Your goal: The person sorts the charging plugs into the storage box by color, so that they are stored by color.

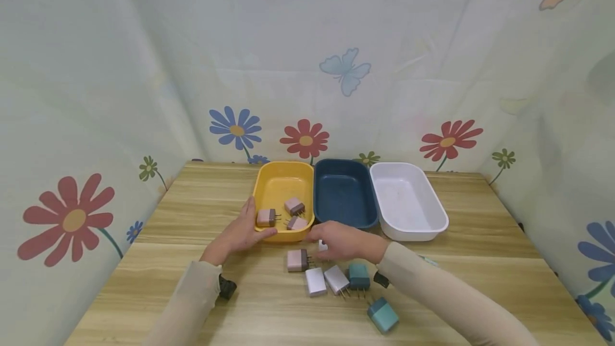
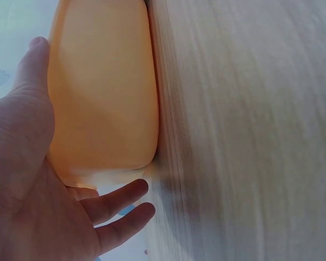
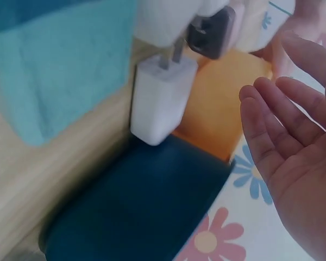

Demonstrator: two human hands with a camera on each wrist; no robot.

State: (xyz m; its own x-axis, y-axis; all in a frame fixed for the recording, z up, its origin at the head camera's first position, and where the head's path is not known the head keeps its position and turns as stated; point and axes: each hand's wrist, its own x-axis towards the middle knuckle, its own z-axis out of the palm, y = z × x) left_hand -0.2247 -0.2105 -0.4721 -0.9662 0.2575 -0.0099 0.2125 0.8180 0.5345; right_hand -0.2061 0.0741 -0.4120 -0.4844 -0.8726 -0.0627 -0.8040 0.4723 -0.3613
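My left hand (image 1: 238, 229) rests against the front left corner of the yellow tray (image 1: 307, 230). Its thumb lies along the front wall, and in the left wrist view the fingers are spread. Three pink plug chargers (image 1: 266, 218) lie inside that tray. Just in front of the trays is my right hand (image 1: 343, 242), over a partly hidden white charger (image 3: 163, 98). In the right wrist view its fingers are slightly bent and hold nothing. Nearby lie a pink charger (image 1: 297, 260), white chargers (image 1: 315, 282) and teal chargers (image 1: 383, 315).
A dark blue tray (image 1: 346, 224) and a white tray (image 1: 414, 233) stand to the right of the yellow one, in a row. All sit on a wooden table (image 1: 269, 303). A flowered cloth (image 1: 269, 84) hangs behind and at both sides.
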